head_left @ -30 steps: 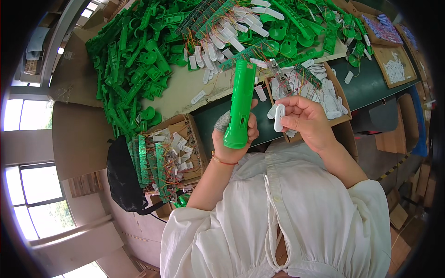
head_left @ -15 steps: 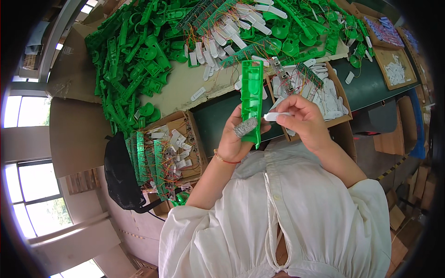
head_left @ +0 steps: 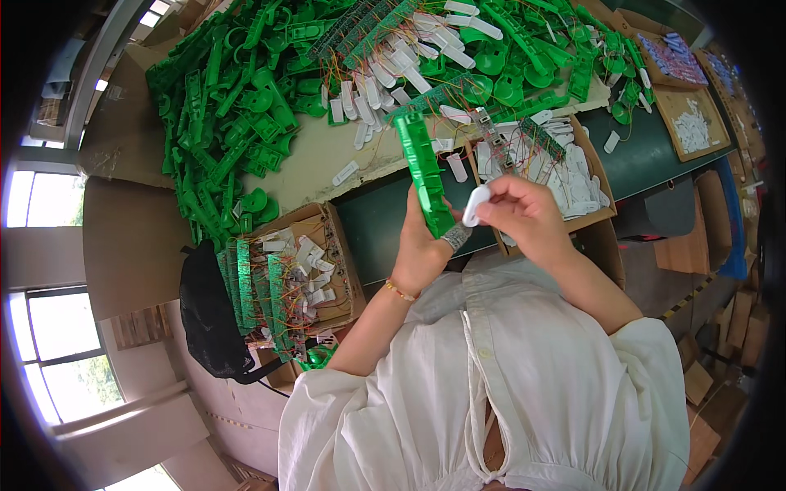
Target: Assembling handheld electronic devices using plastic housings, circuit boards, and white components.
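Both hands work close above the dark green tabletop [head_left: 385,221]: the left hand [head_left: 426,245] grips a long green plastic housing [head_left: 426,173] upright with its open face turned rightward, where the right hand [head_left: 524,214] pinches a small white plastic piece [head_left: 476,204] just beside its lower end.

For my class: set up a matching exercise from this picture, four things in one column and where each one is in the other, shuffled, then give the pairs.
Things
1. long green plastic piece
2. small white part
3. black bag
4. heap of green parts

Places
A. hanging beside the cardboard box of wired strips
B. pinched in the right hand
C. spread over the table top, far from the person
D. held upright in the left hand

Pairs: 1-D, 2-B, 3-A, 4-C
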Demonstrator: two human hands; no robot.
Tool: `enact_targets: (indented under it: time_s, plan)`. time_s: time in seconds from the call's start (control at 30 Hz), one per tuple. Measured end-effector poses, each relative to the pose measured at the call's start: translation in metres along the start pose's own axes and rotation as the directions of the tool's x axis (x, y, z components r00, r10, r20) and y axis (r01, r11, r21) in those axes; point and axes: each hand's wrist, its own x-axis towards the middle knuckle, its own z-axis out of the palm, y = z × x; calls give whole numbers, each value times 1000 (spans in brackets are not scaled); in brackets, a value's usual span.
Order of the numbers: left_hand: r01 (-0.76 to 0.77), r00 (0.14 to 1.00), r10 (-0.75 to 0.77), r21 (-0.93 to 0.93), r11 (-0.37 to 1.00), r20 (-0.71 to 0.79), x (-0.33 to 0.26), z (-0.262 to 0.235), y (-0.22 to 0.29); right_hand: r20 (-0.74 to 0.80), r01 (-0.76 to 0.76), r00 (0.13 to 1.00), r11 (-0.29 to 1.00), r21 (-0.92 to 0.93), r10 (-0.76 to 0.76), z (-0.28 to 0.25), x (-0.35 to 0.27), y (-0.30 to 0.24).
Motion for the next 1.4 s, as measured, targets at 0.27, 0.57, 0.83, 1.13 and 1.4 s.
enact_targets:
  time_s: [0.27, 0.57, 0.83, 1.13, 1.4]
  plan:
    - [-129, 990, 85, 457, 880, 115, -5, 13, 12, -27, -101, 995, 974, -201, 97, 8, 6, 3]
    - [61, 992, -84, 225, 972, 94, -3, 7, -3, -9, -50, 999, 872, -487, 52, -17, 7, 3]
    - [147, 989, -136, -266, 953, 60, 12, -13, 13, 39, 121, 770, 85, -989, -637, -110, 41, 12]
    - [-227, 974, 224, 237, 945, 38, 33, 0, 57, 270, 508, 677, 169, -845, -684, -31, 14, -39]
    - [-363, 902, 379, 112, 925, -204, 31, 5, 48, 310, 571, 718, 272, -775, -623, -9, 17, -37]
